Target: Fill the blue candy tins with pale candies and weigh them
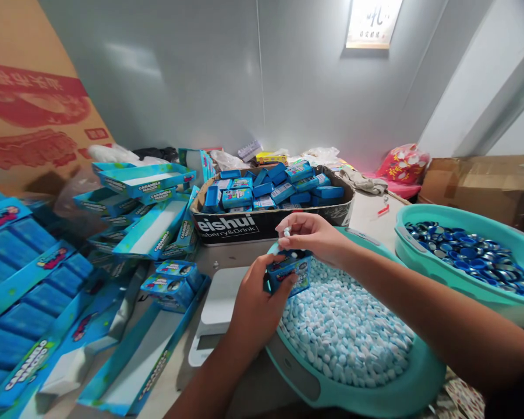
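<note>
My left hand (257, 297) is wrapped round a small blue tin (297, 272), its top facing up, over the near-left part of a turquoise tub (423, 381) full of pale blue and white candies (349, 331). Just above the tin's opening, my right hand (308, 234) has its fingers pinched on small white candies (287, 231). More white pieces show at the tin's mouth; how full it is inside, I cannot tell. Left of the tub lies a white kitchen scale (223, 302), partly behind my left hand.
An open display tray (135, 361) holds a few blue tins (174, 285). Stacked trays (152, 224) and filled trays (26, 279) crowd the left. Behind stands a black carton (236, 230) heaped with tins. A second turquoise tub (458, 279) holds round metal lids (467, 250).
</note>
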Available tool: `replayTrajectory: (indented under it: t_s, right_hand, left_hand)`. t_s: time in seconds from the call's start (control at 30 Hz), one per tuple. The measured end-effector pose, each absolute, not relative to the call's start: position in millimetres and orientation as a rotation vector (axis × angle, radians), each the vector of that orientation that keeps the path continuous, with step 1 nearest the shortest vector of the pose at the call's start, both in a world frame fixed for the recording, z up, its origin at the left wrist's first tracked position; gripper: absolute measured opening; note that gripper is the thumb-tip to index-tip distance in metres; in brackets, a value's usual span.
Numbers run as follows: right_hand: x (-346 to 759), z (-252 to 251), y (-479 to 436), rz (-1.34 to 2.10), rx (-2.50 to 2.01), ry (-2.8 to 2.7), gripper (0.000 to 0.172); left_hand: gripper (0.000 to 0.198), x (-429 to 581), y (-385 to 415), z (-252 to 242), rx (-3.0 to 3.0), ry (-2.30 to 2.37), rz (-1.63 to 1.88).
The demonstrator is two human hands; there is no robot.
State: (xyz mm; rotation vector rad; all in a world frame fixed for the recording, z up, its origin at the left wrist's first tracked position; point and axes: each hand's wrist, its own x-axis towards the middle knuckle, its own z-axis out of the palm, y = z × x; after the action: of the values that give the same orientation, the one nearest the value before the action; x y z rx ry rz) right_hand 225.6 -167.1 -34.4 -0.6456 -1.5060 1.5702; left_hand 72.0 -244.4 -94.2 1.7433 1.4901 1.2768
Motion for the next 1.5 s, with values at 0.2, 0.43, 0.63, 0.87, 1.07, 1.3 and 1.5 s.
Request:
replayTrajectory:
  t_s: [0.2, 0.43, 0.63, 0.87, 1.07, 1.3, 1.5]
  right_hand:
    - [226, -35, -167, 1.588, -0.581, -1.523, 0.022]
    - [228, -33, -168, 1.587, -0.529, -1.554, 0.012]
    - [226, -29, -173, 1.627, -0.466, -1.449, 0.011]
    - [227, -31, -172, 1.628, -0.383, -1.493, 0.011]
    - [227, -31, -172, 1.654, -0.367, -1.527, 0.014]
    - [235, -21, -174, 1.637, -0.388, -1.815, 0.03]
    - [240, -14, -178, 1.673, -0.368, -1.915, 0.055]
  left_hand:
    - [0.029, 72, -245, -93, 1.74, 1.479, 1.272]
    - [0.031, 72, -244, -95, 1.766, 1.476, 1.282]
    - [0.033, 70, -243, -104, 1.76, 1.466, 1.353]
    - [0.025, 69, -244, -97, 2.012, 1.357, 1.327]
    - [0.027, 68, -243, -97, 2.06, 1.406, 1.246]
    - [0.033, 67, -244, -95, 2.126, 1.404, 1.212]
    - [0.045, 68, -245, -97, 2.095, 1.45, 1.193]
